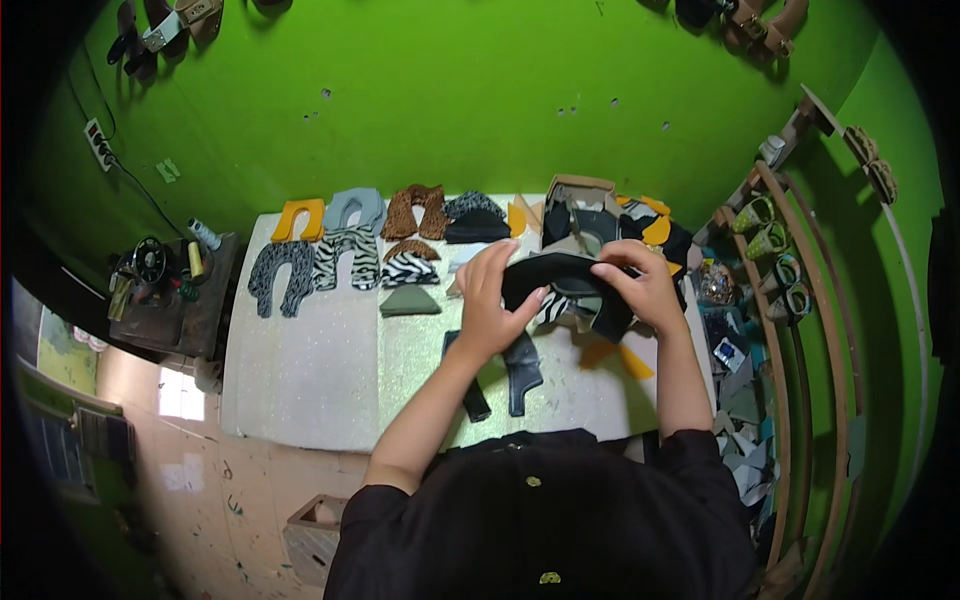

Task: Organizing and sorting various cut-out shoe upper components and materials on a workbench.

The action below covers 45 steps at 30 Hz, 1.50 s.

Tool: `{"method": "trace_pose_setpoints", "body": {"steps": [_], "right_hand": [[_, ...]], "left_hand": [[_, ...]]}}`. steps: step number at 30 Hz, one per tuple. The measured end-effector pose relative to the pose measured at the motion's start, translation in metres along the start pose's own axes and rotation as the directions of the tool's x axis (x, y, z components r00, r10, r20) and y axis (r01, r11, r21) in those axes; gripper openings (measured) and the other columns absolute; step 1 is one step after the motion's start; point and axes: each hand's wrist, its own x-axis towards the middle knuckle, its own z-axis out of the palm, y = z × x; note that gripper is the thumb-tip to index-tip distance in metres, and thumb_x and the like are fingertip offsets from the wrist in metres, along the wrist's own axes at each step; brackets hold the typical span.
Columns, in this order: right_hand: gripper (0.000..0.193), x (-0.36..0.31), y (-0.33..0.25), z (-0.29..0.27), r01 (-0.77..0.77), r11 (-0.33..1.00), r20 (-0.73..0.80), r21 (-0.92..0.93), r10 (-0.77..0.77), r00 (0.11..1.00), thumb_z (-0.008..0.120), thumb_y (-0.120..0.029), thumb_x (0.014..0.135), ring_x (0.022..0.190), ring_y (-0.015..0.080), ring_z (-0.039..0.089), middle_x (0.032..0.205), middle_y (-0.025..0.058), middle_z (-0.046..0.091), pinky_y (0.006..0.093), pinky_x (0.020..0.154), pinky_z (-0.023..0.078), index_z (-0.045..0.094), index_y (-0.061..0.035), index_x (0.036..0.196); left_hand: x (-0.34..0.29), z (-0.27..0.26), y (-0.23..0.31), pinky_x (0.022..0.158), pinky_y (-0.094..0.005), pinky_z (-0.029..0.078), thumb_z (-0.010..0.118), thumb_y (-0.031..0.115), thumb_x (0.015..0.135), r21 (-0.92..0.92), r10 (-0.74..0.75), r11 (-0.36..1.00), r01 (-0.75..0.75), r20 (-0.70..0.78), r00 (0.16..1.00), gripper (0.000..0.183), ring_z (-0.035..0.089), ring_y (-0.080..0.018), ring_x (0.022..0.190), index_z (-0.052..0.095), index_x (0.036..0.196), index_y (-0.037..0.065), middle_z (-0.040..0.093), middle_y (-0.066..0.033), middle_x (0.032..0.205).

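Observation:
Both my hands hold up a black curved, U-shaped piece (548,272), likely a shoe upper, above the table. My left hand (488,302) is closed on its left end, thumb below and fingers above. The fingers of my right hand (642,288) are bent around its other side, thumb on top. A zebra-print piece (552,308) shows partly beneath it. On the white table (300,370), a black strip-like piece (523,378) lies near my left forearm. An orange-yellow piece (634,363) rests close to my right forearm.
Farther back are stacked yellow (298,222), leopard-print (417,212) and speckled (280,275) U-shaped pieces, green half-moons (410,301) and a cardboard box (582,183). Left stands a dark bench with thread spools (195,258). A sandal rack (775,225) and scraps (742,440) line the right.

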Motion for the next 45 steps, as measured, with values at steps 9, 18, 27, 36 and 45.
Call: {"method": "trace_pose_setpoints", "body": {"steps": [9, 18, 27, 36, 45], "right_hand": [[0.039, -0.028, 0.034, 0.075, -0.323, 0.908, 0.288, 0.267, 0.245, 0.926, 0.066, -0.006, 0.078, 0.067, 0.0073, 0.053, 0.074, 0.0011, 0.058, 0.0221, 0.061, 0.044, 0.053, -0.0055, 0.115], [0.022, -0.105, 0.076, 0.167, -0.61, 0.52, 0.359, 0.597, 0.507, 0.784, 0.061, -0.01, 0.086, 0.078, 0.0071, 0.058, 0.091, 0.0045, 0.065, 0.0192, 0.068, 0.044, 0.058, 0.0016, 0.104], [0.031, -0.136, 0.121, 0.179, -0.427, 0.798, -0.097, -0.425, 0.429, 0.898, 0.051, -0.034, 0.086, 0.111, 0.0277, 0.042, 0.109, 0.0101, 0.054, 0.0592, 0.093, 0.019, 0.058, -0.0055, 0.095], [0.031, -0.13, 0.127, 0.181, -0.412, 0.768, -0.059, -0.49, 0.442, 0.895, 0.051, -0.035, 0.086, 0.113, 0.0295, 0.04, 0.11, 0.0117, 0.051, 0.0603, 0.093, 0.019, 0.056, -0.0057, 0.098], [0.033, -0.134, 0.13, 0.187, -0.418, 0.756, -0.084, -0.503, 0.439, 0.895, 0.053, -0.035, 0.085, 0.113, 0.0299, 0.04, 0.11, 0.0121, 0.051, 0.0609, 0.093, 0.019, 0.055, -0.005, 0.099]], "left_hand": [[-0.085, -0.073, -0.048, 0.077, -0.0244, 0.045, 0.058, 0.018, 0.089, -0.441, -0.639, 0.61, 0.659, 0.218, 0.738, 0.03, 0.057, -0.0113, 0.087, 0.055, 0.111, -0.002, 0.061, -0.007, 0.098], [-0.146, -0.071, -0.065, 0.077, -0.024, 0.045, 0.056, 0.013, 0.09, -0.398, -0.803, 0.419, 0.816, 0.258, 0.537, 0.027, 0.055, -0.0104, 0.085, 0.05, 0.112, -0.001, 0.06, -0.0064, 0.097], [-0.153, -0.037, -0.084, 0.062, -0.0244, 0.048, 0.056, 0.002, 0.085, -0.314, -0.82, 0.349, 0.883, 0.354, 0.449, 0.04, 0.059, -0.0122, 0.075, 0.04, 0.123, 0.001, 0.059, -0.0103, 0.089], [-0.162, -0.029, -0.087, 0.062, -0.0285, 0.048, 0.062, 0.005, 0.079, 0.002, -0.833, 0.512, 0.859, 0.247, 0.496, 0.054, 0.06, -0.0155, 0.069, 0.038, 0.128, 0.004, 0.059, -0.0096, 0.082], [-0.16, -0.034, -0.082, 0.084, -0.0387, 0.045, 0.063, 0.013, 0.079, 0.211, -0.784, 0.611, 0.763, 0.296, 0.545, 0.063, 0.059, -0.0341, 0.094, 0.034, 0.133, 0.0, 0.058, -0.0229, 0.104]]}}
